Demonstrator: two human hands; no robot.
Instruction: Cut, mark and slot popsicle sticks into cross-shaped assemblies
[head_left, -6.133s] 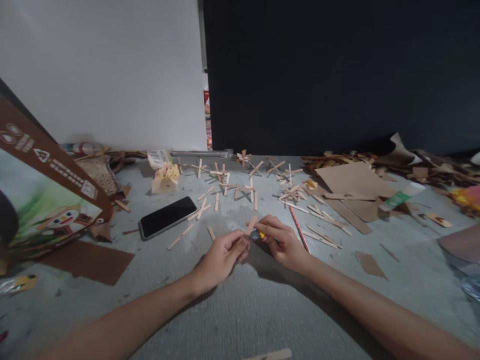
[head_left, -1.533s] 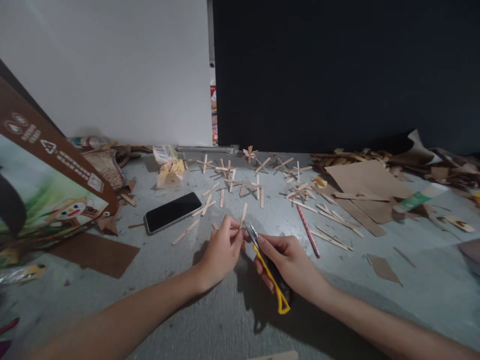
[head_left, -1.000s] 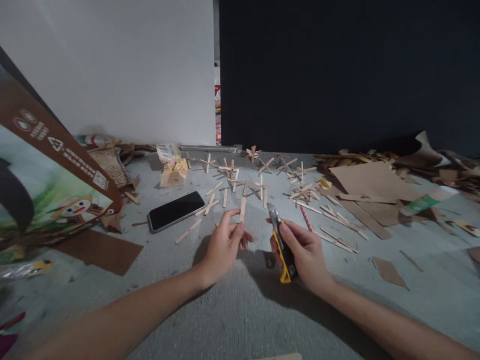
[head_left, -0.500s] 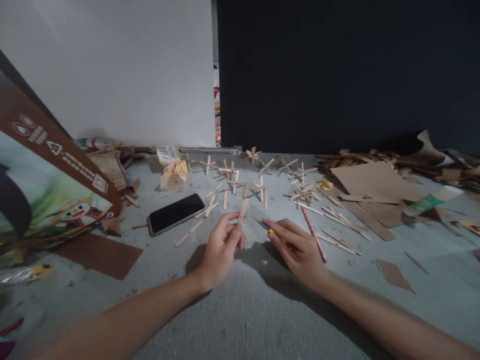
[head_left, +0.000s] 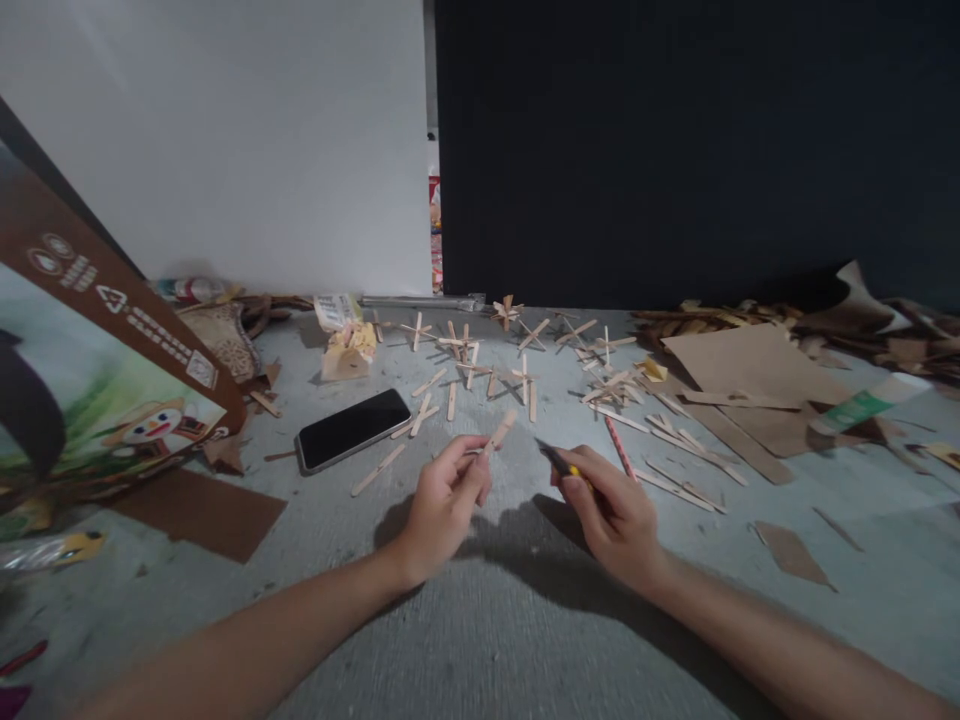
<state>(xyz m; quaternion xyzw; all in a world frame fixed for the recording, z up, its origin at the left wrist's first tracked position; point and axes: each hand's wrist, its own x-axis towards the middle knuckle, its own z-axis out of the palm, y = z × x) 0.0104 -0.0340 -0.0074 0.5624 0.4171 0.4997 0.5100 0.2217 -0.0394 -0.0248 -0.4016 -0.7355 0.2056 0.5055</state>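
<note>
My left hand pinches a short wooden craft stick that points up and to the right, lifted a little off the grey floor. My right hand is closed round a yellow and black utility knife, its tip aimed left toward the stick and a short gap away from it. Both hands hover near the middle of the floor.
A black phone lies left of my hands. Loose sticks and glued stick crosses are scattered beyond. A red pencil, brown cardboard sheets, a green glue tube lie right. A printed box leans at left.
My right hand turned the knife from upright to point at the stick and moved closer to my left hand. The stick in my left hand tilted to the right.
</note>
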